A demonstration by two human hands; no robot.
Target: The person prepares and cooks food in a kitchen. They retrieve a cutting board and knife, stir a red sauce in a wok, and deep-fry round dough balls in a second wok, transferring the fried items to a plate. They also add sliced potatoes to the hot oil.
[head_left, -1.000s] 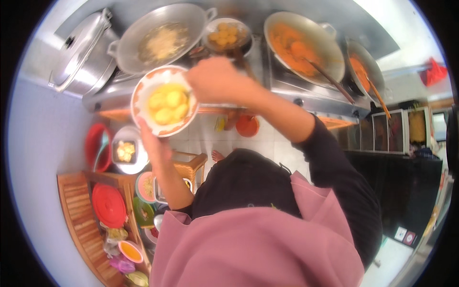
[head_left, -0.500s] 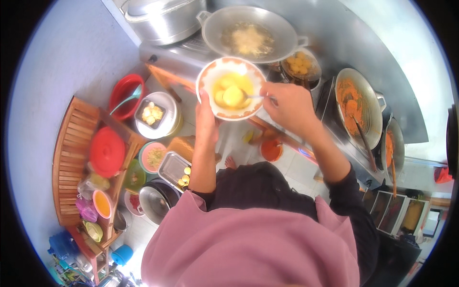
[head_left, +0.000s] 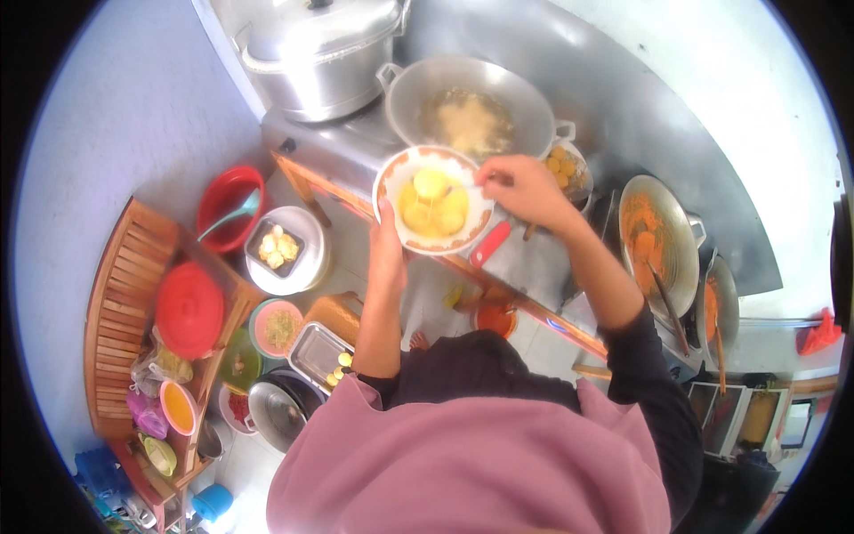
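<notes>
Item: cooking station, seen from above, nearest things first.

- Pink garment (head_left: 471, 463) and dark sleeves of the person, filling the lower middle.
- Low wooden rack (head_left: 111, 311) at the left, carrying a red lid (head_left: 189, 309), an orange cup (head_left: 179, 408) and small bags. Beside it stand a metal tray (head_left: 318, 353) with a few yellow pieces, a green bowl (head_left: 240, 360) and a round metal dish (head_left: 286, 252) holding pale cubes in a dark square tray. A red basin (head_left: 229, 206) sits just beyond.
- Left hand (head_left: 388, 242): closed around the near-left rim of the bowl (head_left: 398, 178), thumb on the edge, holding it up above the steel surface (head_left: 525, 258).
- Bowl: white with an orange-red border, holding yellow batter and several round yellow pieces. It is held just in front of the wok.
- Right hand (head_left: 523, 187): fingers pinched narrow at the bowl's far-right rim (whether a utensil is gripped cannot be told). One yellow piece (head_left: 431, 182) is raised, batter trailing below it.
- Red-handled tool (head_left: 490, 244) lying on the surface under the bowl.
- Wok (head_left: 471, 107) with pale frothing oil, directly behind the bowl.
- Large lidded steel pot (head_left: 325, 53) at the far left.
- Two further pans (head_left: 663, 236) with orange contents at the right.
</notes>
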